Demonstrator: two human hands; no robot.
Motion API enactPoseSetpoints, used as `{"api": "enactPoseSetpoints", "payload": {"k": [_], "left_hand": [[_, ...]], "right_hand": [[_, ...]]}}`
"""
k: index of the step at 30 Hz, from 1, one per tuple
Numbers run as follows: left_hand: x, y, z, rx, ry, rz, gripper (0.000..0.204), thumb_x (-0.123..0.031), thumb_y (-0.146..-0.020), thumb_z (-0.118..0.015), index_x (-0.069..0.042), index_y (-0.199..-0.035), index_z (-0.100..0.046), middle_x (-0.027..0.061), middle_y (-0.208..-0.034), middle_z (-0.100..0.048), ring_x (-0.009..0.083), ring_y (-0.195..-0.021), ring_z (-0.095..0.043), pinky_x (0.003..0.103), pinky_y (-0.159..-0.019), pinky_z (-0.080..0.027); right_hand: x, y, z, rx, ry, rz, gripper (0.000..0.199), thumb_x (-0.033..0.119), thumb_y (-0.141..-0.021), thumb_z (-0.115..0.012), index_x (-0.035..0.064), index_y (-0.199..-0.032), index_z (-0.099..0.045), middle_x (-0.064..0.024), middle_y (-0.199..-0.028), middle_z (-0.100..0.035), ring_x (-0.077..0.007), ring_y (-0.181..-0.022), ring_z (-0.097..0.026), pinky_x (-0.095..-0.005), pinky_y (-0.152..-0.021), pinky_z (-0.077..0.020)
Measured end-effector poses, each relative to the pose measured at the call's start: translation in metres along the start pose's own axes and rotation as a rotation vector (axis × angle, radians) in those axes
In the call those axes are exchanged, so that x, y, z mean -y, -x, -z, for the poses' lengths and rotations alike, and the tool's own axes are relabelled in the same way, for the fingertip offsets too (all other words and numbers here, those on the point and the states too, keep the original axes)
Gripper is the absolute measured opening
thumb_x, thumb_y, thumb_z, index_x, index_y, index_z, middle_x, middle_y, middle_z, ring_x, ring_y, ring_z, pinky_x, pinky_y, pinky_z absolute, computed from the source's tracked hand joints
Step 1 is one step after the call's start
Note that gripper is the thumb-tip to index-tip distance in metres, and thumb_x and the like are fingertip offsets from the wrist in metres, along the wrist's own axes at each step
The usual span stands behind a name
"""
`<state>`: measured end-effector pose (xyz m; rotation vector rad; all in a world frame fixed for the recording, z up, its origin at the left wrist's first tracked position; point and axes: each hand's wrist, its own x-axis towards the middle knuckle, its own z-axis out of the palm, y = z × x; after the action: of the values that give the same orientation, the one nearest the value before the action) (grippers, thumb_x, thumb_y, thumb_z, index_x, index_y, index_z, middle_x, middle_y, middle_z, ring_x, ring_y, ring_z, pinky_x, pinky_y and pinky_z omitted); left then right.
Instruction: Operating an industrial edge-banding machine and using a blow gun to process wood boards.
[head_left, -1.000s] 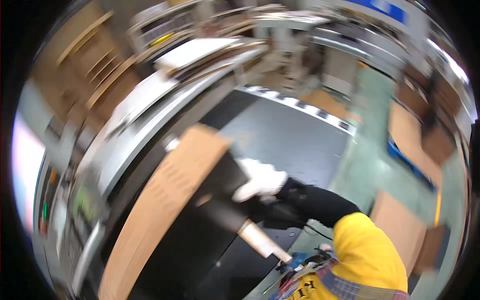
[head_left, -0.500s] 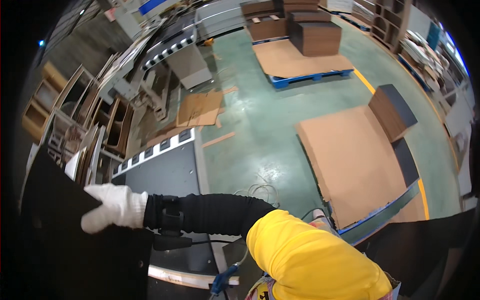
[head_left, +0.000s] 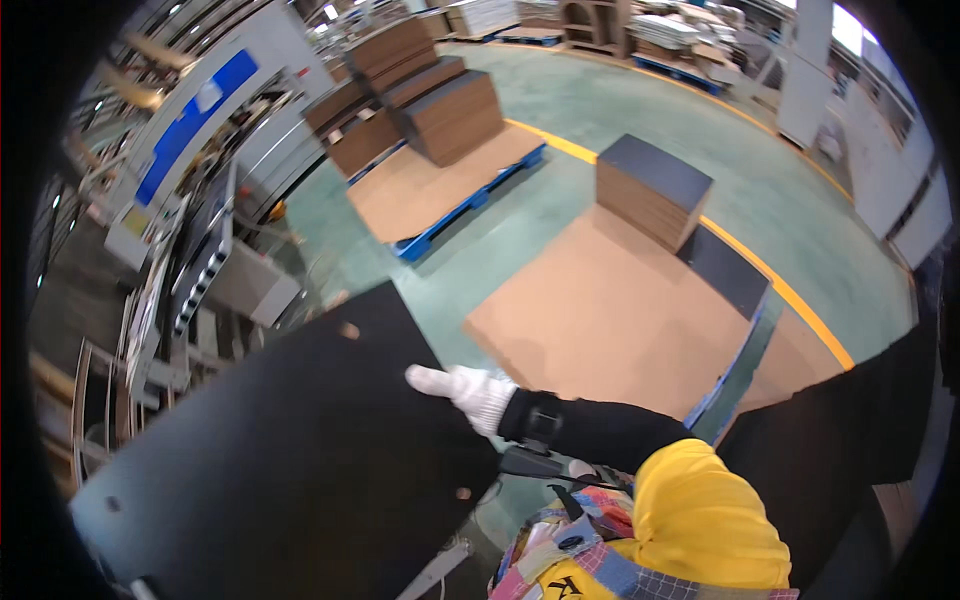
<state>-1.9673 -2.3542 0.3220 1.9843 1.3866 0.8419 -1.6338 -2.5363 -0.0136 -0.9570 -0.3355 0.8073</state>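
A large flat black panel (head_left: 290, 430) spans the lower left, tilted, with several small round holes or marks near its corners. My right hand (head_left: 470, 393), in a white glove, grips its right edge with the thumb lying on top. The other fingers are hidden under the panel. A black cuff and a yellow sleeve cover that arm. I cannot make out my left hand; a small pale tip shows at the panel's lower left edge, too little to identify.
A low pallet topped with a brown board (head_left: 600, 310) stands ahead to the right, bearing a stack of dark-topped panels (head_left: 650, 190). Farther off, a blue pallet (head_left: 470, 205) carries taller stacks (head_left: 450, 115). Machinery (head_left: 240, 270) lines the left. A yellow floor line (head_left: 780, 285) runs behind.
My view has turned right, toward the pallets. My right hand, formerly over the left side, is now nearer the middle on the panel's edge, and the panel has swung along with it.
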Motion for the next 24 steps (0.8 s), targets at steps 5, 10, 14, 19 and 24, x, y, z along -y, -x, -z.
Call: {"api": "enactPoseSetpoints", "payload": {"k": [5, 10, 14, 19, 24], "left_hand": [[0.02, -0.042, -0.182, 0.553, 0.131, 0.218, 0.06, -0.044, -0.095, -0.059, 0.005, -0.131, -0.054, 0.0203, -0.13, -0.056, 0.0286, -0.115, -0.055, 0.037, -0.098, -0.045], [0.105, -0.081, -0.363, 1.071, 0.458, 0.436, 0.058, -0.046, -0.096, -0.055, 0.0, -0.13, -0.053, 0.0129, -0.122, -0.061, 0.0258, -0.108, -0.059, 0.039, -0.096, -0.048], [0.075, -0.071, -0.471, 1.223, 0.397, 0.466, 0.053, -0.042, -0.094, -0.062, 0.0, -0.127, -0.055, 0.0106, -0.117, -0.061, 0.021, -0.103, -0.059, 0.036, -0.091, -0.048], [0.005, -0.079, -0.584, 1.288, 0.178, 0.387, 0.053, -0.048, -0.088, -0.068, 0.001, -0.107, -0.065, 0.0077, -0.088, -0.066, 0.0164, -0.074, -0.062, 0.03, -0.07, -0.051], [-0.085, -0.096, -0.701, 1.356, -0.134, 0.191, 0.073, -0.065, -0.087, -0.058, 0.006, -0.098, -0.069, 0.0144, -0.082, -0.068, 0.0205, -0.076, -0.065, 0.032, -0.073, -0.05]], "right_hand": [[0.042, 0.088, 0.114, -0.301, -0.235, -0.331, 0.065, 0.051, -0.088, -0.066, -0.0081, -0.114, -0.064, -0.0157, -0.106, -0.07, -0.0206, -0.091, -0.067, -0.0314, -0.084, -0.0532], [0.045, 0.139, 0.199, -0.618, -0.23, -0.39, 0.059, 0.047, -0.086, -0.07, -0.007, -0.108, -0.066, -0.0142, -0.101, -0.071, -0.0193, -0.086, -0.069, -0.0312, -0.078, -0.0559], [0.072, 0.16, 0.233, -0.885, -0.223, -0.352, 0.059, 0.046, -0.084, -0.074, -0.0071, -0.109, -0.065, -0.0143, -0.099, -0.07, -0.0199, -0.083, -0.068, -0.0314, -0.076, -0.0551], [0.093, 0.145, 0.275, -1.137, -0.153, -0.282, 0.064, 0.05, -0.084, -0.072, -0.0087, -0.109, -0.064, -0.0143, -0.099, -0.069, -0.0196, -0.085, -0.066, -0.0313, -0.076, -0.053], [0.088, 0.103, 0.357, -1.243, -0.155, -0.204, 0.07, 0.056, -0.084, -0.069, -0.0079, -0.113, -0.062, -0.014, -0.103, -0.068, -0.0214, -0.091, -0.064, -0.0339, -0.083, -0.0512]]}}
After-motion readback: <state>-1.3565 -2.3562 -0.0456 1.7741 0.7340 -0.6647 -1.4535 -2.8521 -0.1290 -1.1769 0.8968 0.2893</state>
